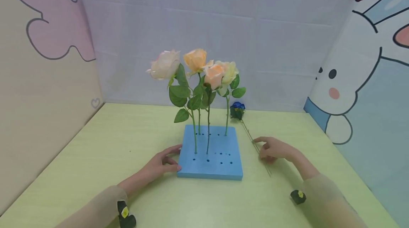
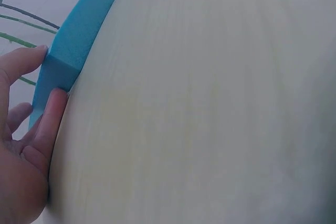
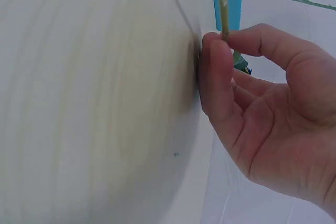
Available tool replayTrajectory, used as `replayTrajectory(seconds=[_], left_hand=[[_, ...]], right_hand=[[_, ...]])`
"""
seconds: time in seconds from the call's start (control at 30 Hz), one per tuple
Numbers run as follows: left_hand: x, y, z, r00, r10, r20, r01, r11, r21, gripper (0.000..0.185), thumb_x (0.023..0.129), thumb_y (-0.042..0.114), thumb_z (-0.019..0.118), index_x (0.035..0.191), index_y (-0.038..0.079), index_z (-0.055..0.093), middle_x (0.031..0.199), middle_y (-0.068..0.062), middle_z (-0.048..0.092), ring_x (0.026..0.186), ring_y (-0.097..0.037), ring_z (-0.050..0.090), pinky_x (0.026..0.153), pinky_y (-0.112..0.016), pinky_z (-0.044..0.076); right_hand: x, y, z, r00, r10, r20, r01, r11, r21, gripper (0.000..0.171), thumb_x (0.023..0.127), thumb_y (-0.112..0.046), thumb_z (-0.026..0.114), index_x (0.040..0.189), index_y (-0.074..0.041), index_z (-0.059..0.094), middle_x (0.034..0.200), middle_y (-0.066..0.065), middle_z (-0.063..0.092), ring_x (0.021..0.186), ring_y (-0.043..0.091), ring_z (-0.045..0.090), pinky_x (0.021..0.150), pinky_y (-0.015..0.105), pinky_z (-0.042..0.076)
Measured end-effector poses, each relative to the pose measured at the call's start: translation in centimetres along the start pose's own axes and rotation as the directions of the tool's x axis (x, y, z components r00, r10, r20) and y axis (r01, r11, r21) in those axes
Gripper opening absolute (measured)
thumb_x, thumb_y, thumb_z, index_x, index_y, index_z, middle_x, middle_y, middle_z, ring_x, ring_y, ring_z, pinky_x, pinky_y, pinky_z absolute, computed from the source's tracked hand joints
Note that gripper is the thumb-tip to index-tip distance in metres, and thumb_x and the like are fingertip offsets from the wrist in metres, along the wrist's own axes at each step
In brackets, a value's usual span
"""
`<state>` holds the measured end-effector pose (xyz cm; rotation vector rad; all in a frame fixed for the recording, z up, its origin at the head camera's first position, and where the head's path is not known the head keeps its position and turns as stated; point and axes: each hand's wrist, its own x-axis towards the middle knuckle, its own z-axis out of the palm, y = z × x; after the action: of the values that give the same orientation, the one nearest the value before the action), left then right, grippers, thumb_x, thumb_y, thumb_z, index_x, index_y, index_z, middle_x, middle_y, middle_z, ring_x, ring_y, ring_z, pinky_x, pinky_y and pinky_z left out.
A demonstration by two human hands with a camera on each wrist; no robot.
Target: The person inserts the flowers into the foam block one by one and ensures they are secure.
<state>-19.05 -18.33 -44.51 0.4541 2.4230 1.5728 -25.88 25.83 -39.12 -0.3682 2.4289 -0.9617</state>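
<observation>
Sleeves of a light fabric come in over the near edge of the tabletop [image 1: 127,139], one on each side. Right hand [image 1: 275,148] lies on the right part of the tabletop and pinches the thin stem of the blue flower [image 1: 238,110] between thumb and forefinger; the right wrist view shows the near tip of this stem sticking out just past the fingertips [image 3: 215,43]. The flower lies flat on the tabletop, and its long axis runs from near right to far left: the stem end points toward the near edge, and the blue head points toward the far edge, just beside the far right corner of the foam block [image 1: 223,166]. So the hand grips the stem around its middle, with the head well beyond the fingers.

Left hand [image 1: 161,164] rests at the near left corner of the foam block, its fingers relaxed and pressing against the left side and the corner, not curled around it. The block lies flat in the middle of the tabletop, between both hands. Four pale roses [image 1: 195,65] stand upright in holes of its far half.
</observation>
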Motion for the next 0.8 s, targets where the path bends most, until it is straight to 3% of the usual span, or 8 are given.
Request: replayTrajectory(seconds=[0.13, 0.3, 0.5, 0.8], left_hand=[[0.0, -0.2, 0.0, 1.000, -0.009, -0.001, 0.009, 1.000, 0.000, 0.076, 0.087, 0.026, 0.075, 0.153, 0.017, 0.037, 0.150, -0.018, 0.046, 0.101, -0.019, 0.063, 0.087, -0.033, 0.048], [0.0, -0.3, 0.0, 1.000, -0.004, 0.002, 0.004, 1.000, 0.005, 0.076, 0.087, 0.027, 0.075, 0.153, 0.018, 0.037, 0.151, -0.018, 0.046, 0.101, -0.019, 0.064, 0.086, -0.032, 0.048], [0.0, -0.1, -0.1, 1.000, 0.007, 0.006, -0.007, 1.000, 0.003, 0.076, 0.088, 0.026, 0.074, 0.153, 0.016, 0.037, 0.151, -0.019, 0.045, 0.101, -0.017, 0.064, 0.085, -0.028, 0.049], [0.1, -0.3, 0.1, 1.000, -0.024, -0.001, 0.024, 0.999, 0.023, 0.076, 0.088, 0.031, 0.074, 0.153, 0.020, 0.037, 0.151, -0.016, 0.046, 0.102, -0.018, 0.063, 0.088, -0.031, 0.048]], right_hand=[[-0.3, 0.7, -0.3, 0.998, -0.027, 0.065, 0.020, 0.994, 0.108, 0.070, 0.091, -0.012, 0.063, 0.152, 0.001, 0.030, 0.092, 0.007, 0.063, 0.075, 0.015, 0.058, 0.068, 0.032, 0.055], [-0.6, 1.4, -0.6, 0.993, -0.057, 0.102, 0.039, 0.985, 0.168, 0.067, 0.094, -0.015, 0.064, 0.149, 0.005, 0.032, 0.097, 0.006, 0.067, 0.075, 0.015, 0.060, 0.067, 0.029, 0.055], [-0.8, 1.9, -0.8, 0.990, -0.089, 0.111, 0.059, 0.967, 0.246, 0.051, 0.095, -0.016, 0.065, 0.136, 0.009, 0.048, 0.103, 0.008, 0.072, 0.077, 0.013, 0.066, 0.069, 0.029, 0.058], [-0.7, 2.3, -0.2, 0.986, -0.157, 0.061, 0.128, 0.934, 0.335, 0.046, 0.096, -0.012, 0.061, 0.133, 0.011, 0.043, 0.098, 0.008, 0.065, 0.083, 0.018, 0.069, 0.073, 0.036, 0.060]])
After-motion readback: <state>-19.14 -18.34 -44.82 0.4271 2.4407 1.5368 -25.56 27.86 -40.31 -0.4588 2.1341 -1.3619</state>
